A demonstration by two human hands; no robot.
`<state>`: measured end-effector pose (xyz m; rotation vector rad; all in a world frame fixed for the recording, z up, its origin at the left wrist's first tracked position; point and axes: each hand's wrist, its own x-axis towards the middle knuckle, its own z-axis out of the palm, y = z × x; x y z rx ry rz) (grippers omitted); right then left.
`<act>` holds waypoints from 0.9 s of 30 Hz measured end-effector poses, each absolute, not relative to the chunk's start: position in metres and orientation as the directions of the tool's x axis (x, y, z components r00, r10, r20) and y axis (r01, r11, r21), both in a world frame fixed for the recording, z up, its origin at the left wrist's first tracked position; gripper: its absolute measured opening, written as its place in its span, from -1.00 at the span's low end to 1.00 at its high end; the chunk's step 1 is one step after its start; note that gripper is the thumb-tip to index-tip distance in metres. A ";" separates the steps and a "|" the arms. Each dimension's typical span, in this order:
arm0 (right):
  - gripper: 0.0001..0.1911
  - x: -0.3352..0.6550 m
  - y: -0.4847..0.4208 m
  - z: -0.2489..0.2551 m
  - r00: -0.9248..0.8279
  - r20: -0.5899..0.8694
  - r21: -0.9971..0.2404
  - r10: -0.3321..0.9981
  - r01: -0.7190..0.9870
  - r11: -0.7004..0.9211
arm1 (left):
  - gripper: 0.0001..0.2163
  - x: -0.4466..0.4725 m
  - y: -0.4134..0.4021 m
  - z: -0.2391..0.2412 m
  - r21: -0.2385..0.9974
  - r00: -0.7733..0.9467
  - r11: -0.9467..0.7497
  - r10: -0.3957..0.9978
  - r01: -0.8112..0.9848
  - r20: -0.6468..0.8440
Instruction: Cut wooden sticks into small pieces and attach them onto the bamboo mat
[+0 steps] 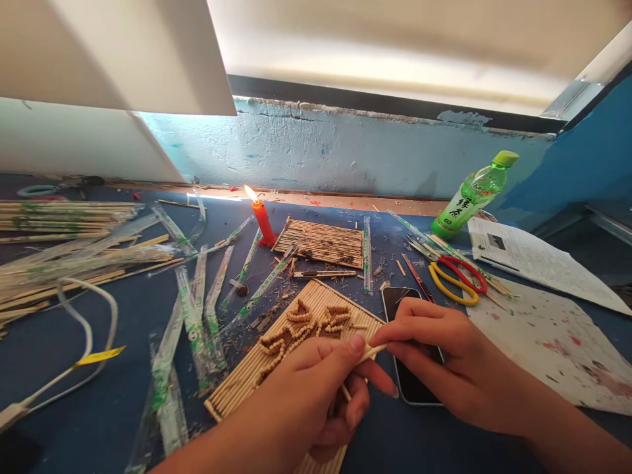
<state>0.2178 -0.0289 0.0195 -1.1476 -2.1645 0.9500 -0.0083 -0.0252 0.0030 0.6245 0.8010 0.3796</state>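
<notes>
Over the front of a mat of chopsticks (241,388), my left hand (320,378) pinches a thin wooden chopstick (374,352) between thumb and fingers. A second thin stick (346,393) pokes out among its curled fingers. My right hand (439,349) comes from the right, its thumb and fingertips closed on the other end of the chopstick. Curved rows of small pale wooden pieces (296,336) stand on the mat, partly covered by my left hand. Beneath my right hand lies a dark phone (415,378).
A lit red candle (264,224) stands behind, beside a smaller stick panel (320,242) and a utility knife (324,274). Torn wrappers (197,329) and a white cable (89,329) spread left. Scissors (457,280), papers (543,263) and a green bottle (469,197) lie or stand right.
</notes>
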 end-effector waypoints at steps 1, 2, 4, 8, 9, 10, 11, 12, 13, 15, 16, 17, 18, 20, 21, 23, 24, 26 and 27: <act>-0.72 0.218 -0.029 0.020 -0.514 0.110 -0.770 0.851 0.497 0.400 | -0.54 -0.009 -0.025 0.003 0.646 0.644 0.759 0.535 -0.082 -0.547; -0.72 0.218 -0.030 0.020 -0.514 0.111 -0.769 0.850 0.497 0.401 | -0.54 -0.010 -0.025 0.002 0.648 0.650 0.757 0.534 -0.083 -0.541; -0.73 0.218 -0.030 0.020 -0.515 0.112 -0.768 0.850 0.497 0.403 | -0.55 -0.011 -0.025 0.001 0.650 0.673 0.754 0.529 -0.093 -0.517; -0.76 0.218 -0.030 0.022 -0.526 0.108 -0.770 0.844 0.492 0.406 | -0.57 -0.013 -0.023 0.001 0.645 0.719 0.758 0.498 -0.091 -0.485; -0.76 0.218 -0.030 0.022 -0.527 0.104 -0.771 0.843 0.492 0.403 | -0.57 -0.013 -0.023 0.002 0.642 0.727 0.762 0.488 -0.084 -0.483; -0.76 0.217 -0.029 0.022 -0.527 0.098 -0.773 0.844 0.494 0.398 | -0.56 -0.013 -0.023 0.002 0.637 0.732 0.767 0.478 -0.078 -0.485; -0.76 0.217 -0.029 0.023 -0.527 0.094 -0.774 0.845 0.495 0.395 | -0.55 -0.012 -0.023 0.003 0.631 0.732 0.772 0.473 -0.077 -0.490; -0.76 0.217 -0.029 0.023 -0.525 0.092 -0.774 0.846 0.497 0.392 | -0.55 -0.012 -0.023 0.004 0.623 0.730 0.778 0.470 -0.078 -0.496; -0.76 0.217 -0.028 0.023 -0.523 0.093 -0.774 0.847 0.496 0.392 | -0.55 -0.011 -0.023 0.004 0.616 0.726 0.783 0.471 -0.083 -0.501; -0.77 0.218 -0.028 0.023 -0.519 0.095 -0.776 0.850 0.496 0.390 | -0.55 -0.011 -0.022 0.006 0.592 0.725 0.801 0.463 -0.096 -0.509; -0.77 0.218 -0.028 0.023 -0.518 0.095 -0.778 0.850 0.494 0.388 | -0.56 -0.011 -0.022 0.007 0.580 0.725 0.808 0.460 -0.102 -0.513; -0.76 0.218 -0.028 0.022 -0.516 0.094 -0.781 0.852 0.492 0.384 | -0.56 -0.011 -0.022 0.007 0.569 0.724 0.815 0.457 -0.108 -0.516; -0.76 0.218 -0.028 0.022 -0.514 0.091 -0.785 0.853 0.490 0.379 | -0.56 -0.012 -0.022 0.007 0.556 0.724 0.824 0.451 -0.112 -0.522; -0.76 0.218 -0.028 0.021 -0.510 0.087 -0.790 0.856 0.488 0.371 | -0.55 -0.012 -0.021 0.007 0.529 0.722 0.840 0.439 -0.119 -0.534; -0.76 0.218 -0.028 0.021 -0.509 0.088 -0.791 0.856 0.486 0.371 | -0.53 -0.012 -0.021 0.007 0.517 0.725 0.848 0.431 -0.121 -0.538; -0.76 0.218 -0.029 0.020 -0.509 0.092 -0.791 0.856 0.485 0.373 | -0.52 -0.013 -0.021 0.006 0.499 0.724 0.858 0.423 -0.126 -0.545; -0.76 0.218 -0.029 0.020 -0.510 0.092 -0.789 0.856 0.487 0.375 | -0.52 -0.013 -0.021 0.006 0.497 0.722 0.858 0.425 -0.130 -0.545; -0.76 0.217 -0.029 0.020 -0.514 0.093 -0.786 0.853 0.488 0.379 | -0.53 -0.013 -0.021 0.006 0.496 0.728 0.858 0.423 -0.131 -0.540; -0.76 0.217 -0.029 0.020 -0.516 0.092 -0.785 0.851 0.489 0.382 | -0.53 -0.013 -0.021 0.006 0.500 0.729 0.856 0.425 -0.131 -0.537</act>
